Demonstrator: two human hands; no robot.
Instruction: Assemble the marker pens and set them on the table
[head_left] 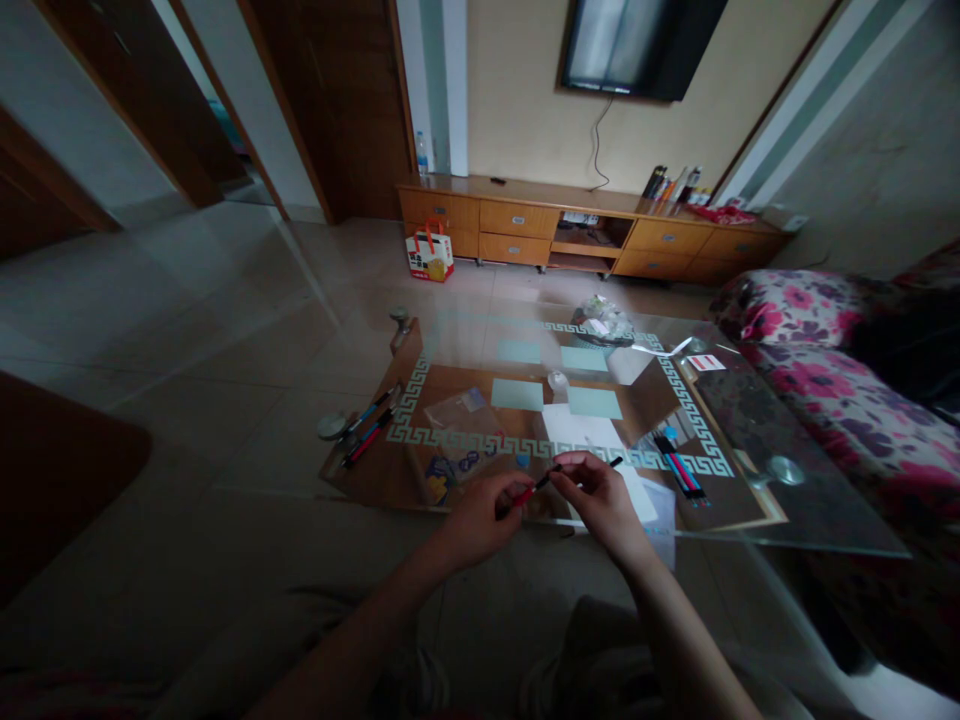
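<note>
Head view: left hand (480,520) pinches red pen (525,493), right hand (604,500) pinches black pen (596,468); tips meet above near bench (795,520) edge. Spare pens (679,468) at 2 o'clock, within reach.

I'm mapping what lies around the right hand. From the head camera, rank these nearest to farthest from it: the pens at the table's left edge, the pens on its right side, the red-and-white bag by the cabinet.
1. pens on the right, just right of the right hand.
2. pens at the left edge, across the glass table.
3. red-and-white bag, on the floor by the cabinet.
</note>
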